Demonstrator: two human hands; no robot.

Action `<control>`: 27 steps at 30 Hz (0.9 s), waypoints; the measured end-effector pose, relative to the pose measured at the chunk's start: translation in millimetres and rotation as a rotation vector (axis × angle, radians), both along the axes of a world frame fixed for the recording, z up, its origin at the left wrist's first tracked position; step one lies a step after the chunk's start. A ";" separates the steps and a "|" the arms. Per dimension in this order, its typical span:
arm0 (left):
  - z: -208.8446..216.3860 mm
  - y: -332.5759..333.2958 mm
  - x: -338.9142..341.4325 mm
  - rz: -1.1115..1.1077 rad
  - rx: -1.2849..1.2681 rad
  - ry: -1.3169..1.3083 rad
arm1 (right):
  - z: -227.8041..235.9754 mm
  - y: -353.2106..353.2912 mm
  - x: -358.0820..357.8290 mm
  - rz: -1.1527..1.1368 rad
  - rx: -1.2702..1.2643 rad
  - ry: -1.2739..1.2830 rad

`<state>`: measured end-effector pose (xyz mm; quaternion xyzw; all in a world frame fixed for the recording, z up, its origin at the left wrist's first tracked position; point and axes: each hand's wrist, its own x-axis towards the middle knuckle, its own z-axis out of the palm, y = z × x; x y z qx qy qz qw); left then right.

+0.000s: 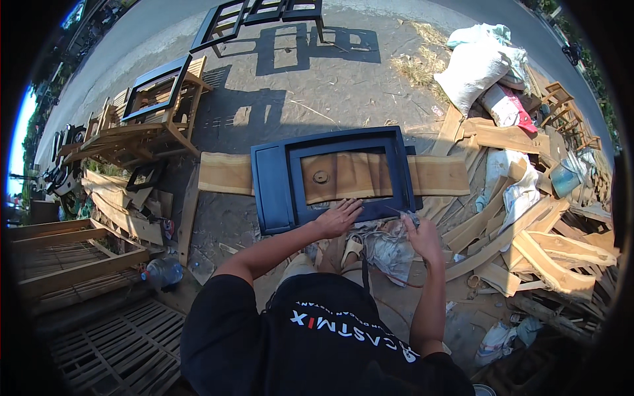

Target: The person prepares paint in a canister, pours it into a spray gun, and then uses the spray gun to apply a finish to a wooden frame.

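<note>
And here the person has both hands at a dark, nearly black wooden frame [295,188], which lies across a broad brown plank [356,173] right in front of the knees. The plank pokes out on both sides, and through the frame's big opening you can see its grain and a round knot [321,177]. A solid panel [271,181] fills the frame's left end.

Left hand [339,216] now: palm down on the near bar, fingers spread, that grip wide open and closed around nothing. Over on the right, the right hand [422,239] is at the near right corner, its grip curled in on a small thin thing [397,210]; what it is, I can't make out. Crumpled plastic [391,257] lies just below, near a sandal [352,252], with an orange hose [411,286] curving along the ground.

Look right: a heap of wood offcuts [558,261], a blue bucket [563,178] among them, and a fat white sack [472,72] at the far end. Off to the left, another dark frame [177,86] leans on slatted wooden furniture [135,136], and a big clear bottle [162,272] lies on the ground.
</note>
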<state>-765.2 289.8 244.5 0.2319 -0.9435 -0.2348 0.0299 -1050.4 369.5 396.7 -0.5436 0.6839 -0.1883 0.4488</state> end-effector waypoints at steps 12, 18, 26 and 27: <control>25.7 22.5 121.8 0.199 -0.214 -0.053 | -8.1 -163.9 187.0 0.306 -0.110 0.130; 35.9 22.0 168.3 0.312 -0.142 0.029 | -0.8 -198.4 160.3 -0.047 -0.232 0.563; 38.1 29.0 212.8 0.430 -0.127 0.017 | 23.6 -108.4 64.1 -0.069 -0.002 0.868; 37.0 28.2 213.7 0.466 -0.102 0.001 | 23.4 -91.7 75.4 0.056 0.017 0.768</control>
